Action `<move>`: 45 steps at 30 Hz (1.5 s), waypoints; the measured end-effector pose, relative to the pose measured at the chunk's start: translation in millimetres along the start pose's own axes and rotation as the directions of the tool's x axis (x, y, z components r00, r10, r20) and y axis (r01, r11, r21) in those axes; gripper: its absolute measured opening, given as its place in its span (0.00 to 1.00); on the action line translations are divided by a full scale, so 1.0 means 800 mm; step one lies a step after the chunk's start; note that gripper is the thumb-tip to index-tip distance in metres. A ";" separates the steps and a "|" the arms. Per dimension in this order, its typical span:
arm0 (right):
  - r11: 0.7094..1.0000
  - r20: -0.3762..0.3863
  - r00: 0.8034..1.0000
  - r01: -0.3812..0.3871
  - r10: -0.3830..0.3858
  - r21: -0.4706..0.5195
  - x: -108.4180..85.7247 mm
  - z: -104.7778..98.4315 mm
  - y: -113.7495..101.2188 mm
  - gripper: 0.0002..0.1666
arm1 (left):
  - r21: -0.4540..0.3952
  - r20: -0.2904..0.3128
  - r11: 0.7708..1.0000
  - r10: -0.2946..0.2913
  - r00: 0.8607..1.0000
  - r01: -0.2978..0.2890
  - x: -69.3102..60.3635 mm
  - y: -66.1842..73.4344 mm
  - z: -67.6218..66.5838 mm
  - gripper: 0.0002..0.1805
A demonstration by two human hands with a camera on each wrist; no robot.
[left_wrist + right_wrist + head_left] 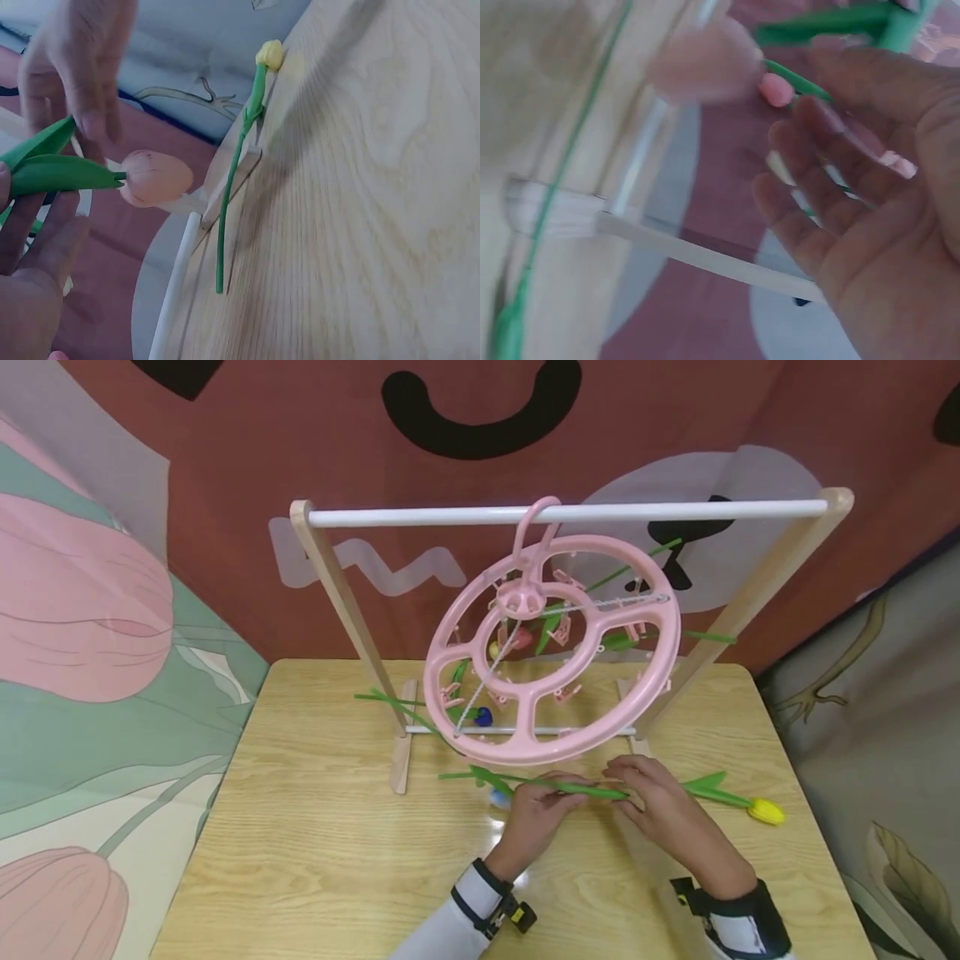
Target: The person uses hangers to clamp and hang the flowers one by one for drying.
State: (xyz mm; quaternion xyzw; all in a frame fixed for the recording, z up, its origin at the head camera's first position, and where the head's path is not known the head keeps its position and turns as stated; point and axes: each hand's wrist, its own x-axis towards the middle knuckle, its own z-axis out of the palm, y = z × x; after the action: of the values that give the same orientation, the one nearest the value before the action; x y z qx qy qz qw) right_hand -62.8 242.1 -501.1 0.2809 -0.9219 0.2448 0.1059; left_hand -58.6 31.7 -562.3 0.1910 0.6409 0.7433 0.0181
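Observation:
My left hand (534,820) pinches an artificial tulip by its green leaves and stem (600,792), thumb above and fingers beneath. Its peach flower head (157,178) points toward the right in the left wrist view. In the head view that head is mostly hidden by my right hand (663,810). The right hand's fingers are loosely bent beside the flower, and its thumb lies close to a leaf (825,26); whether they touch is unclear. A light blue tulip (500,797) shows just behind the left hand. To the right, a yellow tulip (766,811) lies on the table.
A pink round clip hanger (527,727) hangs by its hook from a white rod (420,517) on a wooden stand (345,602), above and behind the hands. Several tulips, including a dark blue one (483,717), appear around its clips. Printed fabric (225,485) backs the table (300,860).

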 end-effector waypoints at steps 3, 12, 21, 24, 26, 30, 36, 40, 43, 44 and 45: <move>1.000 0.055 0.998 -0.025 0.026 -0.018 0.006 -0.014 -0.008 0.38 | 0.061 -0.010 0.998 -0.003 1.000 0.004 -0.002 0.000 -0.003 0.10; 0.994 0.026 0.999 0.036 -0.038 0.102 0.039 -0.048 -0.036 0.49 | 0.158 -0.009 0.986 0.050 0.999 -0.048 -0.004 0.000 -0.012 0.09; 0.940 -0.163 0.976 0.185 -0.143 0.287 0.081 -0.058 -0.058 0.44 | 0.246 -0.006 0.925 0.299 0.954 -0.289 0.000 0.021 -0.019 0.10; 0.929 -0.161 0.975 0.200 -0.156 0.310 0.094 -0.057 -0.065 0.39 | 0.266 -0.006 0.898 0.365 0.931 -0.350 0.004 0.041 -0.020 0.11; 0.928 -0.167 0.973 0.207 -0.161 0.310 0.100 -0.056 -0.068 0.32 | 0.300 -0.007 0.877 0.396 0.918 -0.376 0.007 0.046 -0.022 0.11; 0.913 -0.155 0.976 0.199 -0.152 0.356 0.105 -0.055 -0.072 0.26 | 0.333 -0.026 0.863 0.410 0.912 -0.379 0.011 0.044 -0.023 0.13; 0.849 -0.103 0.987 0.160 -0.124 0.504 0.101 -0.054 -0.072 0.30 | 0.322 -0.086 0.886 0.378 0.922 -0.333 0.014 0.027 -0.025 0.16; 0.814 -0.099 0.989 0.150 -0.114 0.562 0.097 -0.052 -0.071 0.29 | 0.353 -0.122 0.878 0.386 0.914 -0.324 0.018 0.024 -0.027 0.15; 0.799 -0.125 0.985 0.169 -0.119 0.577 0.095 -0.047 -0.069 0.29 | 0.371 -0.135 0.868 0.403 0.905 -0.331 0.021 0.025 -0.029 0.14; 0.799 -0.139 0.983 0.178 -0.120 0.574 0.095 -0.045 -0.069 0.29 | 0.377 -0.139 0.864 0.408 0.902 -0.333 0.022 0.025 -0.030 0.13; 0.802 -0.153 0.981 0.187 -0.120 0.568 0.095 -0.043 -0.068 0.29 | 0.383 -0.141 0.862 0.410 0.901 -0.332 0.023 0.025 -0.030 0.13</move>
State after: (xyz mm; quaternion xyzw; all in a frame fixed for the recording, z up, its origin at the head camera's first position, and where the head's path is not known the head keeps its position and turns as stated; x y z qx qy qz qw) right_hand -92.2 184.7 -424.6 0.3597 -0.7704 0.5194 0.0852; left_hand -78.6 10.4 -540.8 0.2292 0.7114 0.6232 -0.2304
